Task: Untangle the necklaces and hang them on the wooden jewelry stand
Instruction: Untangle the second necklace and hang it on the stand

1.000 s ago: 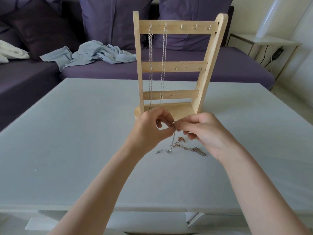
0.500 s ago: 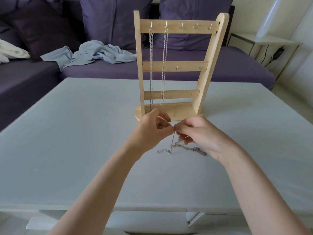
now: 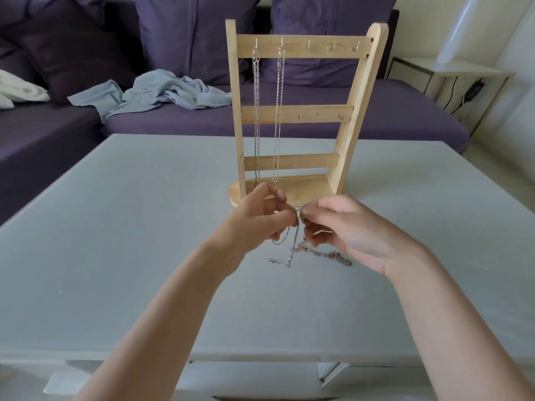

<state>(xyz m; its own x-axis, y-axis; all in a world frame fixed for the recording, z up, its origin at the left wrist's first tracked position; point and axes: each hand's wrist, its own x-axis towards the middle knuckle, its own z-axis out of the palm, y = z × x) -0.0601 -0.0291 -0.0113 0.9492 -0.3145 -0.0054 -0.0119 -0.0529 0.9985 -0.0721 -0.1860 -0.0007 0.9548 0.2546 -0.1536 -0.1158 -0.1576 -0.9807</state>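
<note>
Just in front of the wooden jewelry stand (image 3: 301, 111), a thin silver chain (image 3: 296, 241) is being pinched between the fingertips of both hands. The left hand (image 3: 257, 224) is being held with thumb and forefinger pressed together on the chain, its other fingers curled loosely above. The right hand (image 3: 347, 227) is being held just beside it, fingertips closed on the same strand, the two hands almost touching. Below the hands, nearer than the stand's base, the tangled necklaces (image 3: 312, 253) are being left trailing on the grey surface (image 3: 130, 227): a silver length to the left and a darker, coppery length to the right. On the stand's top bar, two silver necklaces (image 3: 266, 111) are being carried by the two leftmost hooks, hanging straight down to near the base. Behind the stand, a purple sofa (image 3: 318, 123) is being covered in part by a crumpled pale blue cloth (image 3: 162, 94).
</note>
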